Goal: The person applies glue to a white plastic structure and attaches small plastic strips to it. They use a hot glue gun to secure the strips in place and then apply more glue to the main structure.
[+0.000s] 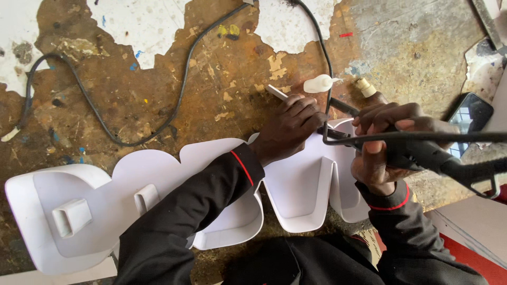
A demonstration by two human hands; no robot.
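1. The right hand is wrapped tight around the grip of a black corded tool, its thin tip meeting the top edge of the white letter shell. The left hand lies flat, fingers together, pressing that edge down just beside the tip. With fingers this near, a slip of the tip could catch them.

2. The white letter shells sit along the front of the worn bench, the nearest one overhanging its edge towards the person's lap. If the left hand lifts its pressure, the shell could tip or slide and the joint could shift.

3. The black cable loops across the bench and runs down beside the left hand. A tug on it could drag the tool off line.

4. A small white bottle and a white strip lie just behind the left hand; a nudge could knock them.

5. A dark phone lies near the right hand, close enough for the tool's cable to sweep it.
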